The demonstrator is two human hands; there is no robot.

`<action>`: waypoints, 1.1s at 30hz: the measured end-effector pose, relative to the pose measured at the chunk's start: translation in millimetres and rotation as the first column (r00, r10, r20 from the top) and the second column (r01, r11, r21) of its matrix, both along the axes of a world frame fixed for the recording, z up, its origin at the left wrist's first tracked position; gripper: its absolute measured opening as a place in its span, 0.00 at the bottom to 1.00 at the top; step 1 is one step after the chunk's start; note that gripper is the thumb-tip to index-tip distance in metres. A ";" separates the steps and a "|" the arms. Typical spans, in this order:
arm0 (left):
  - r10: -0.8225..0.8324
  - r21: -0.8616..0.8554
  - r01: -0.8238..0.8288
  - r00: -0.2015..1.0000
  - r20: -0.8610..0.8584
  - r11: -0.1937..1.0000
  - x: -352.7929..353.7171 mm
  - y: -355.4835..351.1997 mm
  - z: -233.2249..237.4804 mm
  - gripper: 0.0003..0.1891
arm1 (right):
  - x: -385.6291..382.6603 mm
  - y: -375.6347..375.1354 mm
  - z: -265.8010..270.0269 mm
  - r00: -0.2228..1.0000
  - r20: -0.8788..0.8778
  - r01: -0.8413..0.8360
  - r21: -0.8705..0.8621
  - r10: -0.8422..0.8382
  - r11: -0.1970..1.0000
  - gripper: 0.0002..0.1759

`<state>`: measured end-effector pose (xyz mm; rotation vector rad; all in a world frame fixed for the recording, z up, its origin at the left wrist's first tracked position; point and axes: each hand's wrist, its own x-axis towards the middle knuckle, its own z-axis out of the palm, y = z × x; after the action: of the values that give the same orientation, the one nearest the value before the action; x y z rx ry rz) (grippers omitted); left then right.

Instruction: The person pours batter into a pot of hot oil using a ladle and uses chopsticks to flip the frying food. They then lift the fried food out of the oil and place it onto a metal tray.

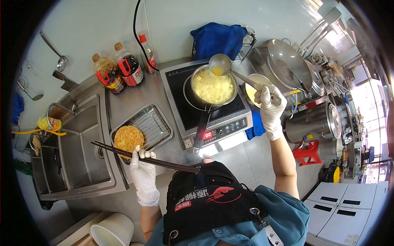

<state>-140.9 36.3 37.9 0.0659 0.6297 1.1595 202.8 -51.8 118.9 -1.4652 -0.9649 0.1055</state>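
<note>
My right hand (271,107), in a white glove, is closed around the handle of a ladle (242,78). A little yellow liquid lies in the ladle's bowl, which is held over the far rim of a saucepan (202,105). Pale yellow, bubbly food (213,85) fills the pan. My gloved left hand (144,174) grips a pair of long dark chopsticks (164,163), their tips pointing left past a metal tray (163,141). On the tray's wire rack rests a round golden fried cake (129,139). A bowl of yellow liquid (251,98) is partly hidden behind my right hand.
The saucepan sits on an induction cooker (230,128) with a lit red display. Sauce bottles (130,69) stand by the wall, left of a blue cloth (217,39). A sink (82,143) is at the left. A wok (287,61) and large pot (314,123) stand right.
</note>
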 end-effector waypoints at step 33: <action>-0.046 0.052 0.044 0.998 0.035 0.998 -6.3 1.5 -13.3 0.08 | 6.5 2.7 -5.0 0.990 0.136 -0.034 0.009 0.033 0.999 0.08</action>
<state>-147.2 37.8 24.5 0.1021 0.5634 1.1313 209.3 -49.1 113.9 -1.4608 -1.0989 0.0248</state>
